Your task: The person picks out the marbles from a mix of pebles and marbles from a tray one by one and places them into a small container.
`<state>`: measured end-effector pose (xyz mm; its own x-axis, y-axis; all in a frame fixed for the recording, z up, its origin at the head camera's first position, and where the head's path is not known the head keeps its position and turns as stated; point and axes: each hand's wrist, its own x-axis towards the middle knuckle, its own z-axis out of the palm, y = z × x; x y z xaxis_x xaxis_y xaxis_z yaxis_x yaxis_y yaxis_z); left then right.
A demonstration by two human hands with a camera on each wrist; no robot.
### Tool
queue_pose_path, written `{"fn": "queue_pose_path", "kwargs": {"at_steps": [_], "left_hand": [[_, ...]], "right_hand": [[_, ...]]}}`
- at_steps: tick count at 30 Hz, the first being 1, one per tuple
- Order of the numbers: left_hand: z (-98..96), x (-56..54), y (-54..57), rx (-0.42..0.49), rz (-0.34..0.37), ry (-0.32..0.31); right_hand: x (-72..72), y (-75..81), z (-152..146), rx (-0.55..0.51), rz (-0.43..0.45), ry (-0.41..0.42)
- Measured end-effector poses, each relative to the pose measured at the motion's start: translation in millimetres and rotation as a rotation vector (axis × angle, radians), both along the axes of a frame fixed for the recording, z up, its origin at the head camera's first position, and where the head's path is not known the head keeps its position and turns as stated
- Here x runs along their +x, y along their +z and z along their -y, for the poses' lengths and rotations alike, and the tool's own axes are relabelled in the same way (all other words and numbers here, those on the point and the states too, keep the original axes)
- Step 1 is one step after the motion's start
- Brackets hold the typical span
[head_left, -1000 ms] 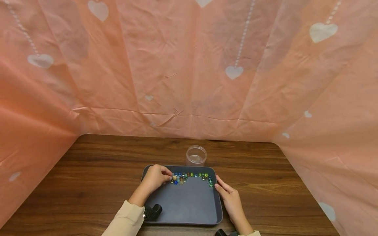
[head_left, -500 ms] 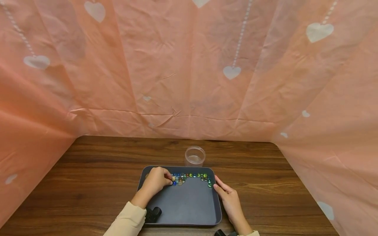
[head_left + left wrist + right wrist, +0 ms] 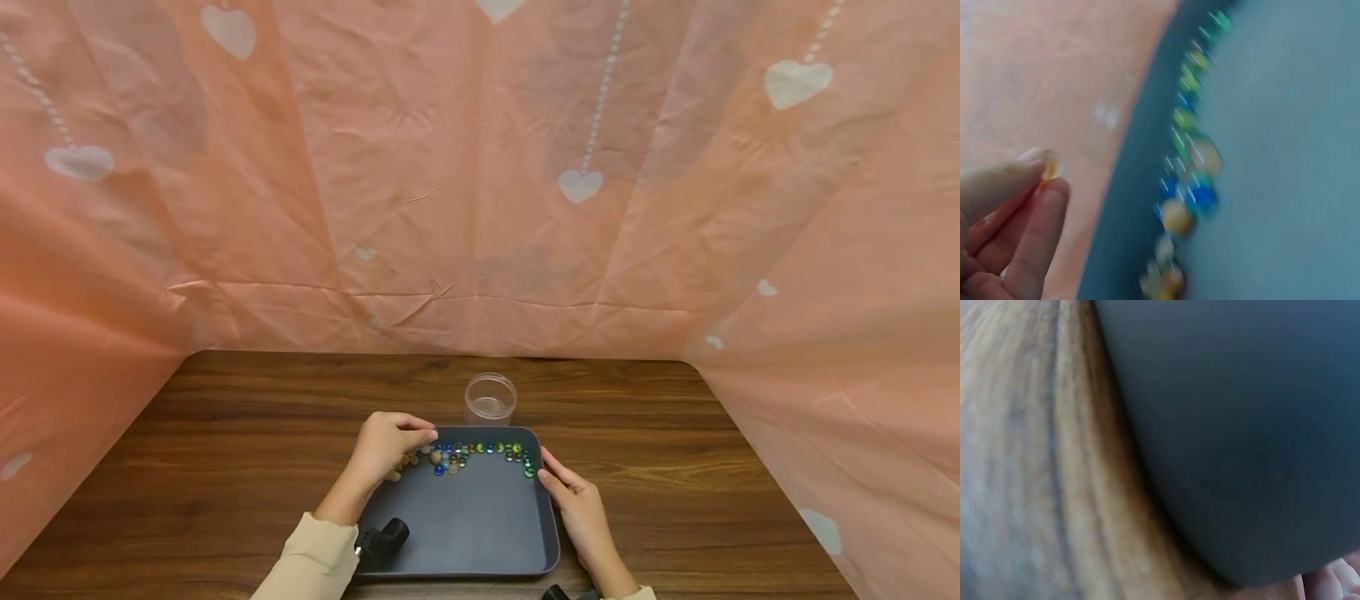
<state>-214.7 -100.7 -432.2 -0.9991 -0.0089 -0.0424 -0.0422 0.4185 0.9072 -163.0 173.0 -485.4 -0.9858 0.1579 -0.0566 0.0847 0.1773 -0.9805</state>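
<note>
My left hand (image 3: 386, 446) is raised over the far left part of a dark grey tray (image 3: 480, 525). Between its thumb and fingertips it pinches a clear marble (image 3: 1052, 166) with an orange streak, seen in the left wrist view. Several glass marbles (image 3: 453, 458), blue, green, yellow and clear, lie along the tray's far side, blurred in the left wrist view. A tan marble (image 3: 1178, 217) sits among them. My right hand (image 3: 585, 508) holds the tray's right wall, thumb at the rim. In the right wrist view the tray's outer wall (image 3: 1229, 437) fills most of the frame.
A clear round plastic tub (image 3: 491, 398) stands on the wooden table (image 3: 675, 467) just behind the tray's far rim. Pink cloth (image 3: 480, 208) with white hearts hangs around the table's back and sides. Black wrist devices (image 3: 384, 542) sit near both wrists.
My left hand has come up and left from the marbles, carrying one marble off. The tan marble now shows uncovered in the tray. My right hand keeps its place on the tray.
</note>
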Motion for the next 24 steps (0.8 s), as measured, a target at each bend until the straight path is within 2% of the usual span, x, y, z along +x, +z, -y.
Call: {"fn": "queue_pose_path", "kwargs": {"at_steps": [3,6,10,14,16,18,24], "left_hand": [[-4.4,-5.7,7.0,0.253,0.056,0.006],[-9.9,-11.4,10.4,0.425,0.09,-0.014],[-19.3,-21.0,10.4,0.538,0.124,-0.025],[-34.5,-34.0,11.3,0.573,0.123,-0.046],[-43.0,-40.7,14.4,0.521,0.108,-0.056],[-51.2,-47.1,19.4,0.389,0.061,-0.071],[-77.1,-60.5,41.0,-0.243,-0.19,-0.146]], "right_hand": [[0.8,0.6,-0.6,-0.005,0.004,-0.011],[1.5,0.8,0.0,0.004,-0.002,-0.007],[1.7,0.2,1.5,0.015,-0.017,0.008],[2.1,-1.4,0.5,0.013,-0.016,0.008],[2.5,-2.7,0.0,0.008,-0.019,0.011],[3.1,-3.3,0.1,0.006,-0.025,0.013],[4.1,-1.1,0.3,0.005,-0.026,0.01]]}}
